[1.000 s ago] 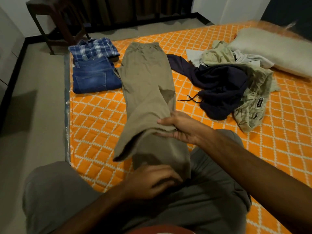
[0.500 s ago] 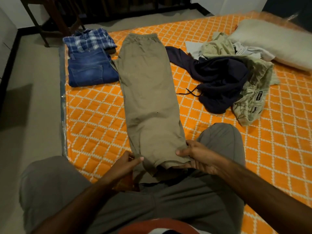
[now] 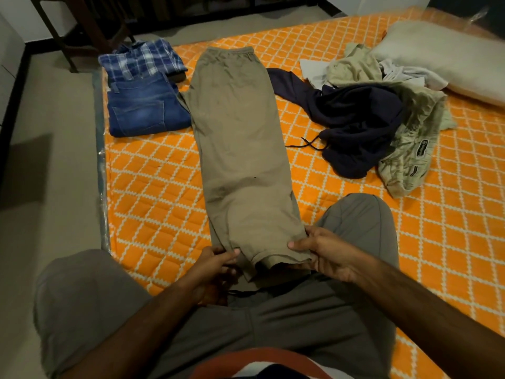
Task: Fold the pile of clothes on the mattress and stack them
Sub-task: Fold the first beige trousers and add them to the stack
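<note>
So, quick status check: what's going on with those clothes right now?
Left hand and right hand pinch the khaki trousers at the hem. Trousers lie flat, lengthwise on the mattress. Unfolded pile waits aside, nothing blocking.

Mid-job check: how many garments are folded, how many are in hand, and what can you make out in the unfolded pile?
Folded: 2, blue plaid shirt and blue denim jeans.
In hand: 1, long khaki trousers, hem pinched by left hand and right hand.
Unfolded pile: at least 3, dark navy hoodie, pale green garment, white garment.
Total: at least 6.
</note>
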Available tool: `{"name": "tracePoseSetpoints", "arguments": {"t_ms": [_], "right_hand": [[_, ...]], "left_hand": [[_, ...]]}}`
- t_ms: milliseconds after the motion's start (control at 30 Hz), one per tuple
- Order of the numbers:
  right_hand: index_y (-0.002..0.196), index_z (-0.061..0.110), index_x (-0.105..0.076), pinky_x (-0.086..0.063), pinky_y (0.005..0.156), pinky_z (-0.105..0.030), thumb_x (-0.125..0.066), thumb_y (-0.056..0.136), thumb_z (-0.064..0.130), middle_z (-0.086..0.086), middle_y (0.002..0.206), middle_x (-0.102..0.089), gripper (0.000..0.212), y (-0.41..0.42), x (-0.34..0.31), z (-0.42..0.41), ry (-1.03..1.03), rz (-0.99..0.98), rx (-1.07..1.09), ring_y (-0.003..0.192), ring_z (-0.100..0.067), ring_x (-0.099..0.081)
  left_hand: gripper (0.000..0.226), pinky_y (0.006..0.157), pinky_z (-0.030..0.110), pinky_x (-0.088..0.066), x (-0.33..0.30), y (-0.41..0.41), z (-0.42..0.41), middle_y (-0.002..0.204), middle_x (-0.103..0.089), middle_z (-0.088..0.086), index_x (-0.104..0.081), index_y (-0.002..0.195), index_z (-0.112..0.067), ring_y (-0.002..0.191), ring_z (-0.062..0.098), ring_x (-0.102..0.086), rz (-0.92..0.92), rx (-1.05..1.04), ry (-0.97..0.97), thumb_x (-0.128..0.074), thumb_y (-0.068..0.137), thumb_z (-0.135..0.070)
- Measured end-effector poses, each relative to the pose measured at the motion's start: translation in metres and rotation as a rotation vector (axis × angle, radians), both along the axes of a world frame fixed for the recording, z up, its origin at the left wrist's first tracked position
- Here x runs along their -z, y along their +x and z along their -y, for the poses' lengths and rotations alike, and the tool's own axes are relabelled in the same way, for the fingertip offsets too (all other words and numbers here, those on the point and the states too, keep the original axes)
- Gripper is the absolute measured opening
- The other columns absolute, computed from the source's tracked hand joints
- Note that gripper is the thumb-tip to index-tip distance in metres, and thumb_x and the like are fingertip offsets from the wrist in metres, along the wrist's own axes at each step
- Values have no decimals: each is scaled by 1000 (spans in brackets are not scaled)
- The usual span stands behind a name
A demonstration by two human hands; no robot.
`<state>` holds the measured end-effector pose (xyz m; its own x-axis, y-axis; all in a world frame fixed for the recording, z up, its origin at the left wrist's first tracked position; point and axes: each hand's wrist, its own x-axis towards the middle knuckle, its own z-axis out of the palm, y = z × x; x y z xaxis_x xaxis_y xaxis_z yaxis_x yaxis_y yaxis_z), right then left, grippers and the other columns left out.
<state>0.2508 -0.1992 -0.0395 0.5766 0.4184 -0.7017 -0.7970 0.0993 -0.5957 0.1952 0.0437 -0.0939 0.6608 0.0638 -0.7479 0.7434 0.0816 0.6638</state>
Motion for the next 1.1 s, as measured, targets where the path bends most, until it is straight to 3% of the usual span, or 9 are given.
{"name": "tracePoseSetpoints", "arguments": {"t_ms": [133, 267, 333, 433, 533, 667, 833, 1000, 1100], "right_hand": [[123, 7, -54, -60, 56, -29, -57, 94, -11, -8, 103, -73, 35, -5, -3, 0, -174, 168, -64, 79, -17, -72], [136, 25, -25, -61, 59, -35, -60, 95, -6, -6, 113, -64, 62, -11, 0, 9, -389, 481, -210, 75, -20, -75], [132, 27, -33, -59, 59, -33, -60, 94, -1, -6, 100, -69, 55, -13, 2, 10, -531, 689, -417, 62, -21, -75], [108, 18, -55, -57, 68, -35, -61, 89, 6, -6, 82, -72, 23, -11, 5, 4, -751, 931, -694, 65, -16, -73], [105, 13, -66, -51, 85, -36, -63, 89, 15, -7, 107, -66, 17, -4, 5, 6, -891, 1097, -972, 98, -23, -66], [121, 14, -64, -48, 93, -44, -61, 89, 26, -6, 116, -48, 34, 8, 3, 18, -806, 1113, -1296, 105, -27, -56], [133, 15, -59, -46, 87, -40, -61, 84, 1, -2, 122, -42, 52, 24, -9, 18, -724, 1133, -1488, 108, -27, -51], [121, 33, -66, -44, 77, -39, -68, 72, 14, 0, 119, -46, 53, 30, -8, 21, -844, 1629, -1463, 101, -22, -43], [108, 39, -68, -34, 76, -35, -67, 76, 29, 5, 121, -47, 33, 34, -6, 25, -877, 1816, -1421, 101, -18, -42]], "left_hand": [[10, 39, 13, -39, -7, -2, 1, 63, -68, 18, -60, 105, 1, 38, 0, -51, 82, -26, 127, -62, 95, -1], [40, 41, 19, -44, 0, -15, -28, 72, -63, 12, -37, 124, 1, 47, 6, -60, 136, 107, 238, -63, 93, 3], [50, 44, 25, -47, 8, -25, -36, 66, -65, 10, -30, 127, -7, 48, 11, -63, 141, 335, 356, -67, 93, -9], [57, 69, 36, -52, 14, -33, -37, 97, -68, -3, -27, 126, -28, 86, 18, -68, 257, 695, 828, -67, 86, -38], [46, 77, 37, -45, 23, -33, -31, 117, -51, -4, -43, 125, -28, 106, 22, -56, 659, 876, 1199, -60, 86, -44], [27, 83, 37, -46, 15, -13, -22, 118, -50, -9, -50, 118, -33, 109, 14, -53, 912, 1047, 869, -52, 97, -50], [56, 98, 33, -43, 17, -3, 5, 134, -48, -5, -43, 141, -29, 119, 13, -49, 837, 1253, 772, -40, 97, -65], [63, 87, 36, -44, 19, 0, 31, 123, -52, -2, -48, 128, -27, 107, 20, -55, 826, 1297, 884, -34, 91, -76], [55, 77, 36, -42, 15, 1, 40, 109, -54, -2, -48, 113, -26, 94, 20, -56, 829, 1239, 897, -39, 90, -76]]}}
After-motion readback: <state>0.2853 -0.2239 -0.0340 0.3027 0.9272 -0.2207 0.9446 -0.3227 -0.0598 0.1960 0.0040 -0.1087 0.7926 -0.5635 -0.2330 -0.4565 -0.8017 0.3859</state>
